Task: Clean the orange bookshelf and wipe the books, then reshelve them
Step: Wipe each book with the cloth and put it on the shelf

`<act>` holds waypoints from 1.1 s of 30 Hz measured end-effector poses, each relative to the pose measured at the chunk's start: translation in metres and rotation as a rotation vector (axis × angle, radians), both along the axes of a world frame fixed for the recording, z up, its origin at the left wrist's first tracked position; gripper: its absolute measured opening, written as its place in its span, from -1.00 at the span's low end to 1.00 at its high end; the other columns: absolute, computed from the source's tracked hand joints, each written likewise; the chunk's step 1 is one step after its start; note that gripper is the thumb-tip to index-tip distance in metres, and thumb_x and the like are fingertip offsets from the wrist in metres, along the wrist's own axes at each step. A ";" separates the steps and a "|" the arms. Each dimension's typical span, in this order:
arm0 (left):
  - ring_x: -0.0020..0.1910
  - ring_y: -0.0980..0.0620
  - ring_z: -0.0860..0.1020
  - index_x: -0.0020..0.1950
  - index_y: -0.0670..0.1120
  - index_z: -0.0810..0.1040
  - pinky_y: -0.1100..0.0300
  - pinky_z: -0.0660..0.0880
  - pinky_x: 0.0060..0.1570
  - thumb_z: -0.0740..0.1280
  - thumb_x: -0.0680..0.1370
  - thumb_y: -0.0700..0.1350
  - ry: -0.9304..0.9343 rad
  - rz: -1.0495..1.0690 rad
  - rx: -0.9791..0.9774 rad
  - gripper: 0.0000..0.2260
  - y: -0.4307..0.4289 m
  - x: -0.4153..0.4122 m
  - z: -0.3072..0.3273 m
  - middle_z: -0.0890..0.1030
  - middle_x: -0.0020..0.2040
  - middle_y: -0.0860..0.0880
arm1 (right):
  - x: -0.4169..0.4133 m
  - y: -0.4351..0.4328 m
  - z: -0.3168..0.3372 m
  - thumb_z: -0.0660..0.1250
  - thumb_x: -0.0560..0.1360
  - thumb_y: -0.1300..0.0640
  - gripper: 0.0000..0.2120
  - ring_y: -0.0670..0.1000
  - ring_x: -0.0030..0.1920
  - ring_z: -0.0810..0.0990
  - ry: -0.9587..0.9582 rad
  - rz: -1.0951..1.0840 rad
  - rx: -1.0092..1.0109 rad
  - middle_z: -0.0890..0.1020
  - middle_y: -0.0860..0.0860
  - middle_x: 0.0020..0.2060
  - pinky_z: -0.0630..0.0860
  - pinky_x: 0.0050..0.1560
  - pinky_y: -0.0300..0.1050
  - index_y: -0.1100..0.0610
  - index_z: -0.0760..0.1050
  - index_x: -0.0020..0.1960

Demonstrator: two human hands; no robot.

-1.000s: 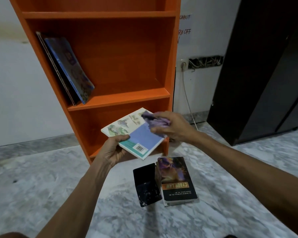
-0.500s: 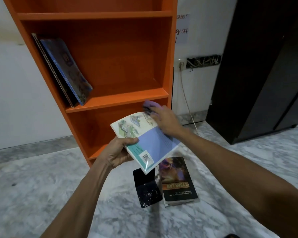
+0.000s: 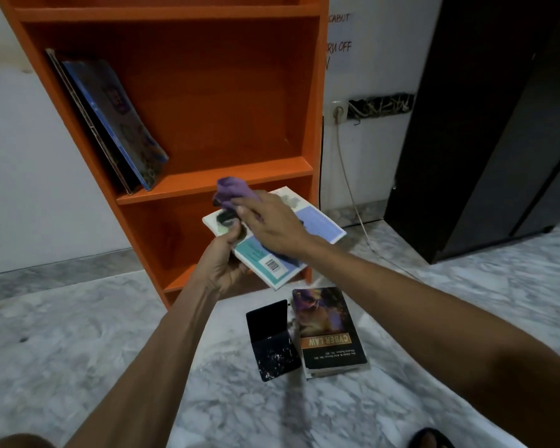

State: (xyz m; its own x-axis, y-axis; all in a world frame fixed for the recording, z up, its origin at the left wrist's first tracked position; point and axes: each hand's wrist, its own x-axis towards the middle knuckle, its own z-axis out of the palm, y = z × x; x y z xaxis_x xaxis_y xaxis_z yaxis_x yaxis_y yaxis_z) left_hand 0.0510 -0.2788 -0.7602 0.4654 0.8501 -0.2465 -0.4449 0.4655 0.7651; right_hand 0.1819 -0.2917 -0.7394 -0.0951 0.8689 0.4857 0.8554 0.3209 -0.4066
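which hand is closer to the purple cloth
Right. The right hand holds the purple cloth against the book; the left hand grips the book's edge, just below the cloth.

Orange bookshelf (image 3: 240, 92) middle compartment: leaning books (image 3: 117, 124) fill its left end, rest open. Lower compartment mouth blocked by left hand (image 3: 222, 265), right hand (image 3: 272, 227), held book (image 3: 320, 221) and purple cloth (image 3: 230, 189). Floor (image 3: 78, 350) in front: black book (image 3: 272, 341) and Cyber Law book (image 3: 330, 334) side by side, marble left of them bare. Black cabinet (image 3: 482, 140) right of bookshelf, cable (image 3: 346, 176) between.

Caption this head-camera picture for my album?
Left hand holds a pale book; right hand wipes it with a purple cloth.
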 end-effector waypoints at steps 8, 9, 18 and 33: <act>-0.33 0.01 0.65 -0.01 -0.13 0.53 0.15 0.61 -0.40 0.18 0.63 -0.12 -0.040 0.179 -0.070 -0.83 0.011 -0.021 -0.013 0.63 -0.18 -0.12 | -0.003 -0.050 -0.030 0.28 0.59 0.05 -0.69 0.10 0.21 0.45 -0.037 0.201 0.041 0.56 0.09 0.22 0.36 0.17 -0.02 0.05 0.56 0.31; -0.32 -0.01 0.65 -0.03 -0.13 0.53 0.12 0.62 -0.39 0.17 0.63 -0.17 -0.027 0.174 -0.061 -0.84 0.011 -0.021 -0.013 0.65 -0.23 -0.12 | 0.003 -0.054 -0.033 0.31 0.58 0.07 -0.69 0.08 0.20 0.45 -0.054 0.231 0.060 0.56 0.09 0.21 0.34 0.17 -0.06 0.06 0.56 0.30; -0.06 -0.15 0.68 0.10 -0.17 0.50 -0.07 0.63 -0.20 0.30 0.57 -0.28 -0.069 0.134 -0.094 -0.88 0.003 -0.024 -0.001 0.71 -0.10 -0.19 | 0.082 -0.034 -0.018 0.19 0.63 0.22 -0.68 0.10 0.13 0.51 0.156 -0.423 -0.049 0.47 0.12 0.11 0.34 -0.11 -0.33 0.12 0.47 0.36; -0.18 -0.04 0.69 0.16 -0.17 0.53 0.02 0.63 -0.16 0.28 0.55 -0.33 0.007 0.008 0.145 -0.79 0.002 -0.022 0.017 0.71 -0.06 -0.12 | 0.050 0.037 -0.010 0.08 0.61 -0.14 -0.59 0.13 0.08 0.58 0.191 -0.159 0.014 0.62 0.11 0.11 0.53 0.04 0.09 -0.06 0.44 0.38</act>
